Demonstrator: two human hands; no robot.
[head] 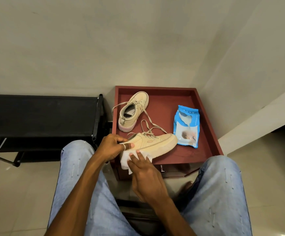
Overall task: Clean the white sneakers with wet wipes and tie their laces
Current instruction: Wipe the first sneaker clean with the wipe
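Nearest the camera, two knees in pale blue jeans (77,169) framed the view, and both forearms reached forward between them. The right hand (145,174) lay with its fingers fairly straight, pressing a white wet wipe (126,161) flat against the near side of a sneaker's sole. The left hand (112,147), a ring on one finger, curled round the heel of that near sneaker (157,143) and gripped it, holding the shoe on its side over the near edge of a red-brown table (163,106) with a raised rim, toe pointing right. Its laces trailed loose toward the far side. Just right of the toe lay a blue pack of wipes (186,126), flat on the table. Farther back, on the left of the table, the second sneaker (133,111) stood upright with its laces undone, one trailing over the left rim. Left of the table stood a black shoe rack (41,113) against the pale wall.
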